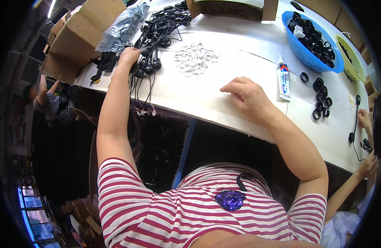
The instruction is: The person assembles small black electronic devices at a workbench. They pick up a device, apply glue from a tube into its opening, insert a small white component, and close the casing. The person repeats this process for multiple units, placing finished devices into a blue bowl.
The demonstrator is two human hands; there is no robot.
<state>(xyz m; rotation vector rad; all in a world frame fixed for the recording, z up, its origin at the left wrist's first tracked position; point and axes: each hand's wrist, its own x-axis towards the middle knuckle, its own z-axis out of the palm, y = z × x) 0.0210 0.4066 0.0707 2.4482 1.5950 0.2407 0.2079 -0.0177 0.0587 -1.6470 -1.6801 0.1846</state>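
Observation:
My left hand point(130, 56) reaches to the far left of the table, its fingers pinched at a black cabled part point(145, 53) on the near side of a heap of black cabled parts point(163, 22). Thin wires with small white connectors point(153, 112) hang from that heap over the front edge. My right hand point(248, 97) rests on the white table point(190, 97) with its fingers loosely bent and apart, holding nothing. Small clear rings point(194, 58) lie spread between the two hands. Right of my right hand lies a white tube with a pointed nozzle point(283, 80).
Black rings point(321, 97) lie right of the tube. A blue basin point(337, 66) of black rings and a yellow-green basin point(356, 70) stand at back right. Cardboard boxes point(81, 39) and a clear plastic bag point(123, 27) sit at left. Another person's hands point(367, 165) are at the right edge.

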